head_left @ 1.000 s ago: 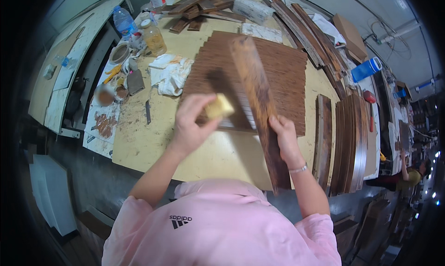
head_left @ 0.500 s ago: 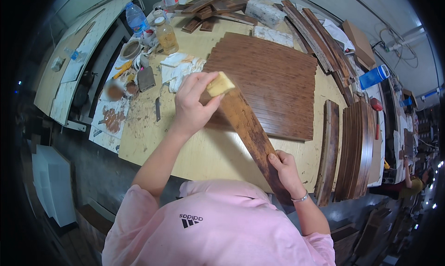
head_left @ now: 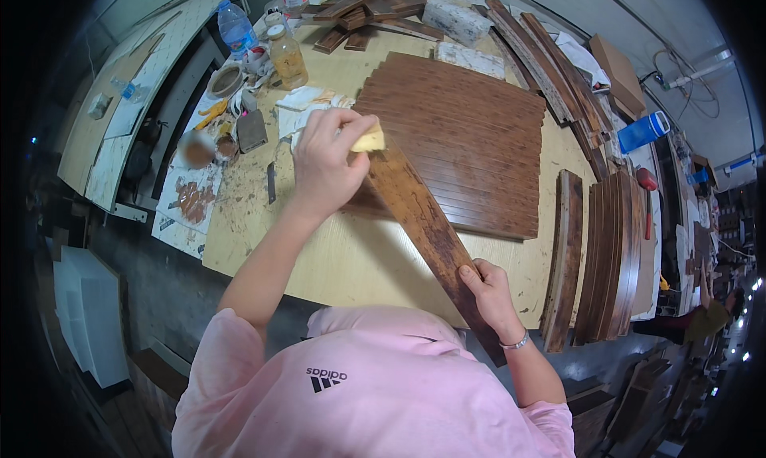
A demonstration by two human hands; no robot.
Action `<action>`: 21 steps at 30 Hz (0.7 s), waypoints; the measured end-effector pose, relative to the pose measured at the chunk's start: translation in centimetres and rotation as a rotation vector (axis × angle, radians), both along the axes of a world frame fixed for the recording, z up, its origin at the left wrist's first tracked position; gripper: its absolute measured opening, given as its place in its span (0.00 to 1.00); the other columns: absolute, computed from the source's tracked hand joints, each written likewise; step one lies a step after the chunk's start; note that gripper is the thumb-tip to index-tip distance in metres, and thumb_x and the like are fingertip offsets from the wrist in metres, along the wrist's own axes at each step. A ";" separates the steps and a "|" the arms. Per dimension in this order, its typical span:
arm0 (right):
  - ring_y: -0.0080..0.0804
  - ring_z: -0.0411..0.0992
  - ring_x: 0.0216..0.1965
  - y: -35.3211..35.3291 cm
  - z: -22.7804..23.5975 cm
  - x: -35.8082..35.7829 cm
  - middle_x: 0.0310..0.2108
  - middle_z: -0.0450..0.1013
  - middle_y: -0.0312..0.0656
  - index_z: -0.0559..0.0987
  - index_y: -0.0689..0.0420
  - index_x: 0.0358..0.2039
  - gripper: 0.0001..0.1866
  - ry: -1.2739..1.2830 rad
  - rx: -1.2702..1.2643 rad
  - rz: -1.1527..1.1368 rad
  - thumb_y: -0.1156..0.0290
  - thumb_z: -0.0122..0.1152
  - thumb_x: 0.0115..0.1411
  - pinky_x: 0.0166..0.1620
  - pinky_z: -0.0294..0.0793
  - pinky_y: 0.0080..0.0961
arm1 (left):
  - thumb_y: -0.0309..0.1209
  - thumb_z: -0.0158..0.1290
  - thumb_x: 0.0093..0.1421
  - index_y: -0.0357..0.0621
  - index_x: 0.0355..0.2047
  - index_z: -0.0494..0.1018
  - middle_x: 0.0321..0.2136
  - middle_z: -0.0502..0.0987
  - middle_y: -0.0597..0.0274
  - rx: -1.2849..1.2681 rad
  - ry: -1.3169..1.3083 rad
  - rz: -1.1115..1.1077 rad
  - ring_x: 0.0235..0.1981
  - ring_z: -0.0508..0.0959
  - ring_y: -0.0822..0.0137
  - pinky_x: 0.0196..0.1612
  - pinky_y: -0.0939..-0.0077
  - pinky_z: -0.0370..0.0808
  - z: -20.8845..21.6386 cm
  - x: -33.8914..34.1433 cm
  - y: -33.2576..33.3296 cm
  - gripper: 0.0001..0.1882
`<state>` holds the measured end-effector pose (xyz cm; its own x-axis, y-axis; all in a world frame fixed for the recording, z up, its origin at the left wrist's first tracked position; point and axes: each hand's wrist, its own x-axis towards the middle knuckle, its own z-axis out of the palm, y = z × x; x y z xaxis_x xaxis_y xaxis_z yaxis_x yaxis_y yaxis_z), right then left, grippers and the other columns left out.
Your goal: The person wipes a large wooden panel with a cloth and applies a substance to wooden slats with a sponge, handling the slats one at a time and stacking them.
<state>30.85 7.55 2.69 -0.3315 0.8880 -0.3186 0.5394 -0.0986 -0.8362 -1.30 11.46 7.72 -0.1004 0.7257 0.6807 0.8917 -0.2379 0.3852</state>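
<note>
My left hand (head_left: 329, 156) is closed around a pale yellow sponge (head_left: 370, 140), which sits at the far end of a brown wooden plank (head_left: 425, 215). The plank slants from upper left to lower right in front of me, its upper face blotched with dark stain. Near its lower end my right hand (head_left: 491, 295) grips it, thumb on top and the other fingers mostly hidden at its edge. Behind the plank, brown boards (head_left: 463, 139) lie side by side in a broad panel on the table (head_left: 319, 274).
At the back lies a pile of short wood pieces (head_left: 371, 15). Left are a jar of yellowish liquid (head_left: 287, 57), a plastic bottle (head_left: 236, 29), a bowl (head_left: 225, 83) and a stained rag (head_left: 299, 111). Stacked planks (head_left: 610, 258) and a blue bottle (head_left: 643, 132) stand right.
My left hand and the sponge have shifted a little to the left, and the sponge is turned differently. My right hand keeps its grip on the plank.
</note>
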 end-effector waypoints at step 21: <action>0.19 0.58 0.24 0.1 -0.7 0.7 0.18 0.63 0.33 0.75 0.67 0.25 0.19 -0.060 0.025 -0.034 0.62 0.61 0.63 0.26 0.61 0.25 | 0.19 0.55 0.44 0.44 0.43 0.79 0.40 0.77 0.62 -0.045 -0.148 -0.214 0.43 0.75 0.59 0.45 0.68 0.72 0.1 0.1 -0.1 0.22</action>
<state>31.52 7.67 2.00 -0.2823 0.9063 -0.3146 0.5853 -0.0971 -0.8050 -1.24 11.31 7.80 -0.0373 0.7705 0.6363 0.7563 -0.3944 0.5220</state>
